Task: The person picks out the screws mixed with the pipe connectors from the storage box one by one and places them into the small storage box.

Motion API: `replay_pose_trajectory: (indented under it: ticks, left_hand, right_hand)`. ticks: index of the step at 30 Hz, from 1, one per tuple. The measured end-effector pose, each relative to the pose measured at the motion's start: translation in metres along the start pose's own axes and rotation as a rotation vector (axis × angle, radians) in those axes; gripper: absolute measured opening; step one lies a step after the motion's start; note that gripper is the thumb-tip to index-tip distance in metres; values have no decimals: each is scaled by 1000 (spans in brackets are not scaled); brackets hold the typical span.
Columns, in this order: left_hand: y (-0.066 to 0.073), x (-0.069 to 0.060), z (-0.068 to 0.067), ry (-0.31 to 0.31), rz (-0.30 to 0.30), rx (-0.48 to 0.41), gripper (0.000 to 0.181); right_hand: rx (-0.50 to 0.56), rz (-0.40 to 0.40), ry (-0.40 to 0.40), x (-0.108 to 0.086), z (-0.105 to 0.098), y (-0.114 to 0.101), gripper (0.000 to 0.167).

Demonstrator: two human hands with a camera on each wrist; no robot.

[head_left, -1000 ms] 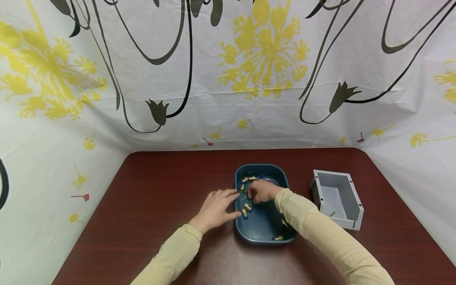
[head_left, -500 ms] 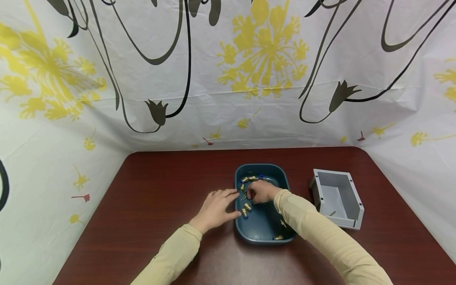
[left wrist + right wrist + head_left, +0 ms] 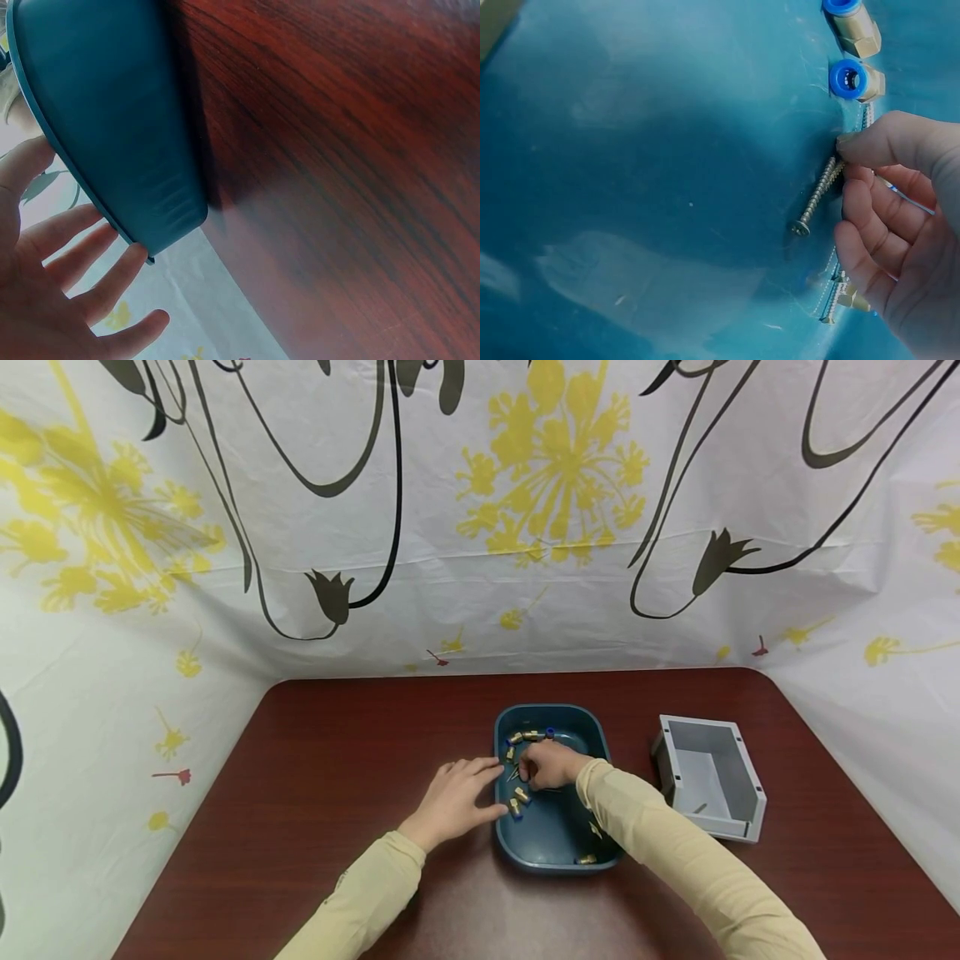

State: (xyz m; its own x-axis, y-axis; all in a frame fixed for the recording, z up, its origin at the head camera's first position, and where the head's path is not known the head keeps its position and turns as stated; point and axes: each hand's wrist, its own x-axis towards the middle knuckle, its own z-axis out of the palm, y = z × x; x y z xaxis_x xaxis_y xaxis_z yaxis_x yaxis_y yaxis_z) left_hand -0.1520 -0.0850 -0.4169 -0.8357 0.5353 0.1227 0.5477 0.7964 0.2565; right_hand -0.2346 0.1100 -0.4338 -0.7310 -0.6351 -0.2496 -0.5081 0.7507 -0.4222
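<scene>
A dark blue-green plastic tray (image 3: 543,843) holds screws and brass fittings with blue collars. My left hand (image 3: 453,802) lies at its left side, and in the left wrist view the spread, fairly straight fingers (image 3: 116,281) touch the rim. My right hand (image 3: 553,764) is down inside the tray. Seen from the right wrist, its thumb and forefinger pinch at the end of a screw (image 3: 815,196), whose head points away from the hand. The fingertips partly hide the contact. Close to the thumb lie two fittings (image 3: 868,81); more screws (image 3: 829,304) lie below the fingers.
To the right of the tray stands a grey open box (image 3: 701,760) with a small screw-like piece (image 3: 700,808) inside. Both rest on a dark red-brown table (image 3: 360,735). A white cloth with printed flowers (image 3: 420,527) hangs behind and beside it.
Over the last second the right hand shifts very slightly left within the tray, its fingers staying among the screws. The left hand keeps its place at the rim.
</scene>
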Motion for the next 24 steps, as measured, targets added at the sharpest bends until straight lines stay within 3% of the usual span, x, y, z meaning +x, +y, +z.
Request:
replay_pose_trajectory:
  ticks: [24]
  left_hand:
    - [0,0,-1,2,0,-4,57]
  right_hand:
    - [51,10,-1,-4,-19,5,10]
